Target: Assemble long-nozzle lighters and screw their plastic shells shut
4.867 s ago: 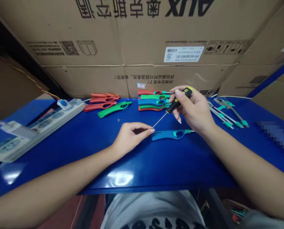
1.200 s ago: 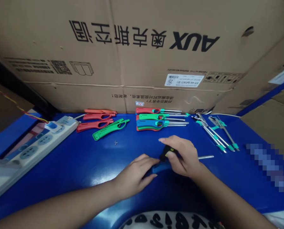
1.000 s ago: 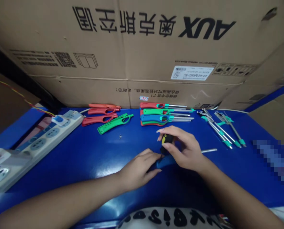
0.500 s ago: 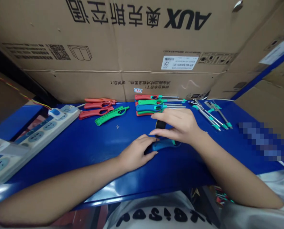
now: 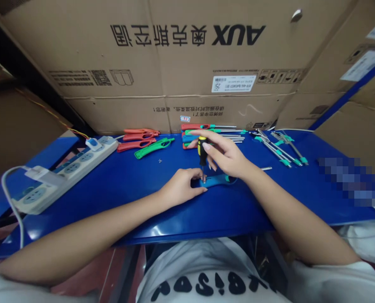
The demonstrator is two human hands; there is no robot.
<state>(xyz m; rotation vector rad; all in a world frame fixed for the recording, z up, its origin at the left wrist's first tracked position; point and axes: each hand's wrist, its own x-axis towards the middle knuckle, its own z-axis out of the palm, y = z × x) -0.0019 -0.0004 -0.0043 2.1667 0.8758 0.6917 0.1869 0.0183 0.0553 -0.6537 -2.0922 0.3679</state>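
Our right hand (image 5: 228, 154) grips the screwdriver (image 5: 202, 151), tip down at the blue lighter (image 5: 217, 181), which lies on the table (image 5: 238, 214), tube (image 5: 266, 168) toward three o'clock. Our left hand (image 5: 183, 185) pinches its nine-o'clock end; small metal bits (image 5: 160, 160) sit at its ten o'clock.

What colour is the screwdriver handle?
Black with yellow parts: the screwdriver handle shows best in the head camera's current view.

Table (image 5: 162, 219) bears power strip (image 5: 74, 172) along left edge; lighter shells (image 5: 129, 146), then lighter stack (image 5: 186, 138), along back edge; tubes (image 5: 272, 148) toward back right corner; single lighter (image 5: 216, 181) before stack, screwdriver (image 5: 202, 159) at its left end.
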